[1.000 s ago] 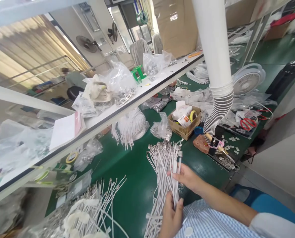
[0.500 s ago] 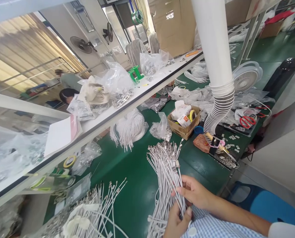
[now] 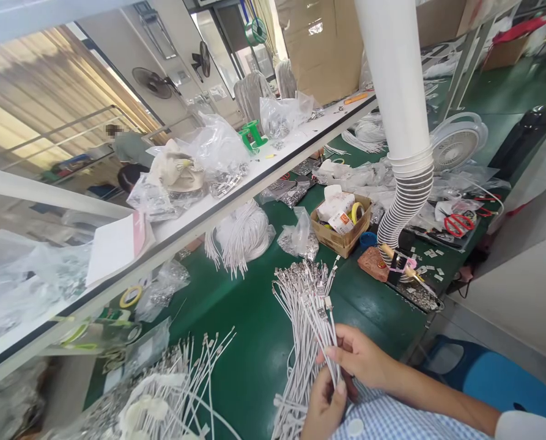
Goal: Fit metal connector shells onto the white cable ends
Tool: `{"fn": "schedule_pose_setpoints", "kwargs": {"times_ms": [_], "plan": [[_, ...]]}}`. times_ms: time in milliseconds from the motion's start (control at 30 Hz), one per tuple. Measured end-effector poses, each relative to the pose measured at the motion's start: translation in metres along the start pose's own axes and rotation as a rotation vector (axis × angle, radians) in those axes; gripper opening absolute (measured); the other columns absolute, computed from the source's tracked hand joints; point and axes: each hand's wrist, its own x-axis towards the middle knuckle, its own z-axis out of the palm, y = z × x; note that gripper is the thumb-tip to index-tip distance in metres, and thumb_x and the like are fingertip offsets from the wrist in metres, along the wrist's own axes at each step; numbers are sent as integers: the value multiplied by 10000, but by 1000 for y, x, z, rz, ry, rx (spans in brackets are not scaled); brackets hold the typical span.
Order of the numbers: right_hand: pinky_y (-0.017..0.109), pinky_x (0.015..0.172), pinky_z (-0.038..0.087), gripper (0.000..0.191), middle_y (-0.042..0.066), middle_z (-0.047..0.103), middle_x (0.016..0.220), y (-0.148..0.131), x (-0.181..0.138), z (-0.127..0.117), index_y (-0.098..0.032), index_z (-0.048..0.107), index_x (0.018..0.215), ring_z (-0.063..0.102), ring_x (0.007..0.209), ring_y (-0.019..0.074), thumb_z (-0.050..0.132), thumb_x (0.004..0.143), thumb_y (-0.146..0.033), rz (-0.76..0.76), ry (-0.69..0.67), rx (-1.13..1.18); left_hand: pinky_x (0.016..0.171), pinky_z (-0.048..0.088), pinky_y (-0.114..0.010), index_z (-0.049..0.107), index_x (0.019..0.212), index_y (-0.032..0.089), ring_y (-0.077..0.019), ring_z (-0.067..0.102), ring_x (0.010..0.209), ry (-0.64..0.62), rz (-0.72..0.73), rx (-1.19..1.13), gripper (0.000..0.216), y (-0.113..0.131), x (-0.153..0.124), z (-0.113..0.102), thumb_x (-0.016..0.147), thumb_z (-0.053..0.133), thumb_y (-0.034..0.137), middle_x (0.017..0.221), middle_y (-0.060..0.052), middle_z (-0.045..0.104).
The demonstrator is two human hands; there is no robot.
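Note:
Several white USB cables are gripped together by both my hands at the front of the green bench. My right hand pinches them between thumb and fingers, below their metal plugs. Lower down, my left hand is closed round the same cables, its thumb pressed on them. Just behind and beside lies a large bundle of white cables, plug ends pointing away from me. Another heap of white cables with small metal tips fills the front left.
A white shelf holding plastic bags crosses above the bench. Further back are coiled white cables, a bag of metal parts and a cardboard box. A soldering iron stands under a white duct at right.
My left hand has shifted slightly left and up along the cables, its thumb now nearer my right hand. My right hand keeps its hold, and the view has moved a little.

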Motion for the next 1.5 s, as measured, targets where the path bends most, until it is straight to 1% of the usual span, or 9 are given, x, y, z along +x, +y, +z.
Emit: {"fn": "schedule_pose_setpoints", "kwargs": {"times_ms": [200,333,433,600,900,1133,1300,1400,1500], "plan": [[192,347,418,590,69,706,873,-3,-2,3,-153,552,941,555,424,80,657,732,-695,-24,3,-9,658,452,-312,679,947,150,-190,564,637,121,4,-29,593,-2,-2,3,773,603,712,655,-35,603],[257,588,512,575,52,696,791,-9,-3,4,-142,607,897,634,643,141,679,721,-684,-80,19,-34,631,447,-298,690,954,154,-176,542,622,200,15,-28,565,-3,-3,3,746,663,678,644,-23,584],[289,694,503,581,40,672,772,-10,-3,4,-134,635,902,634,723,160,681,719,-683,-92,40,-45,617,441,-296,701,973,166,-176,533,614,251,21,-26,557,-3,-4,2,733,684,668,640,-22,580],[245,508,420,683,22,641,749,-6,-1,2,-127,625,1085,521,529,108,645,730,-710,-39,75,-74,602,430,-274,682,939,169,-149,504,589,302,44,-46,516,0,-2,-1,730,704,641,640,-5,557],[255,525,435,578,9,608,704,-13,0,5,-132,650,1027,524,557,119,636,767,-648,-33,87,-130,566,423,-269,635,796,153,-127,490,535,349,26,-82,526,0,2,0,724,684,672,642,-15,585],[248,476,401,418,27,657,705,-2,5,-6,-148,636,882,499,463,99,654,768,-550,-5,140,-223,611,442,-275,608,820,167,-149,519,589,480,-2,-69,544,5,7,-14,704,685,693,629,5,555],[208,395,321,450,11,643,576,5,5,-6,-183,535,723,439,374,81,607,771,-625,10,74,-226,630,427,-254,547,703,182,-139,505,603,582,-9,16,510,7,37,-42,732,663,678,633,25,521],[196,383,323,498,-1,632,540,6,4,-6,-195,503,731,425,362,79,586,760,-685,13,42,-207,662,447,-284,601,811,168,-161,541,625,609,-41,81,514,-2,66,-59,677,713,651,647,16,562],[189,386,325,528,-7,630,535,2,0,-7,-201,479,740,429,370,77,586,745,-718,2,45,-187,756,492,-360,629,888,132,-214,629,743,589,-89,147,515,-13,89,-70,634,764,559,777,-53,663]]}}
